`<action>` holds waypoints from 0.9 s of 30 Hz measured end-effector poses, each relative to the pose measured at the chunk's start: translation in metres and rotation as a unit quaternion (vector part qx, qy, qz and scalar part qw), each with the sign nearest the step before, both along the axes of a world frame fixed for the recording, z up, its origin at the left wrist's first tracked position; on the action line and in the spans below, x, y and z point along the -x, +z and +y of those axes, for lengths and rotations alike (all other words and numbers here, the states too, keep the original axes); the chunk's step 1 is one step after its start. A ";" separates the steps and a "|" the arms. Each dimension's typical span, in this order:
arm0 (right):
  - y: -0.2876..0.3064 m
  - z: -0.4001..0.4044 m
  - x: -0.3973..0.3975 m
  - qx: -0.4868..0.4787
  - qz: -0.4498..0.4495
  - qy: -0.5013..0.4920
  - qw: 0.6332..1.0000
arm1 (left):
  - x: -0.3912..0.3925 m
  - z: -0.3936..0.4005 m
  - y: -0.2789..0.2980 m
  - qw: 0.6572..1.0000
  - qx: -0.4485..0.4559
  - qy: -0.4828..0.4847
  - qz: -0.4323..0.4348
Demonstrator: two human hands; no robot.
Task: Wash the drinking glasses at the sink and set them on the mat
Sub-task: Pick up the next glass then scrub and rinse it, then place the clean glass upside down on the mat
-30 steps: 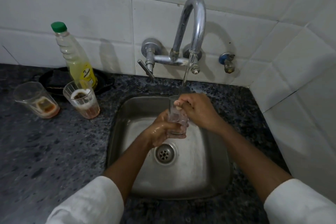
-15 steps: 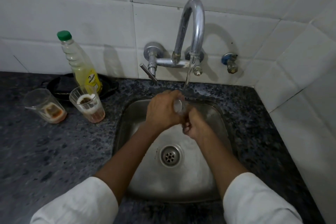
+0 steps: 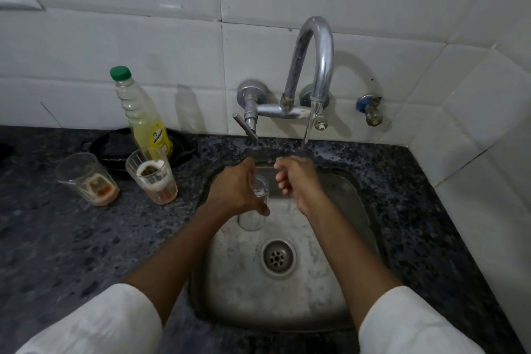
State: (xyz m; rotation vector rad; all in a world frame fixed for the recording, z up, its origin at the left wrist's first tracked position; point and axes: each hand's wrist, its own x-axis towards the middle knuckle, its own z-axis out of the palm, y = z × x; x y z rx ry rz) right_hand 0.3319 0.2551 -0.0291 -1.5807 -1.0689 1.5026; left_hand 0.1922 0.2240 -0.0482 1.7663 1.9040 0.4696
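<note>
I see my left hand [image 3: 235, 190] gripping the glass [image 3: 255, 207] over the sink [image 3: 287, 296]; my right hand [image 3: 296, 181] hangs loosely curled and empty under the tap's [image 3: 313, 66] stream. Wet fingers could let the glass slip and crack against the steel.

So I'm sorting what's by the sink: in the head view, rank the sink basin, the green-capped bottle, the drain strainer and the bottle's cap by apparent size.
1. Sink basin
2. Green-capped bottle
3. Drain strainer, though it sits nearer the camera
4. Green cap
</note>
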 end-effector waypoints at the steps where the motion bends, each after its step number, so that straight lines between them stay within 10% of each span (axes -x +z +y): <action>1: 0.007 -0.001 0.007 -0.048 -0.076 0.030 0.996 | 0.004 -0.001 -0.001 1.000 0.002 0.004 -0.007; 6: 0.040 0.007 0.047 -0.330 -0.429 0.092 0.836 | 0.025 -0.002 0.004 1.000 0.003 0.006 -0.012; 11: 0.045 0.031 0.074 -0.332 -0.581 0.132 0.732 | 0.041 -0.004 0.010 1.000 -0.008 0.005 -0.022; 21: 0.026 0.023 0.054 -0.183 -0.226 0.083 0.953 | 0.059 -0.007 0.019 0.997 -0.050 -0.018 -0.056; 27: -0.003 -0.050 0.020 -0.133 -0.127 0.241 0.953 | 0.054 -0.019 0.033 0.992 -0.089 -0.034 -0.085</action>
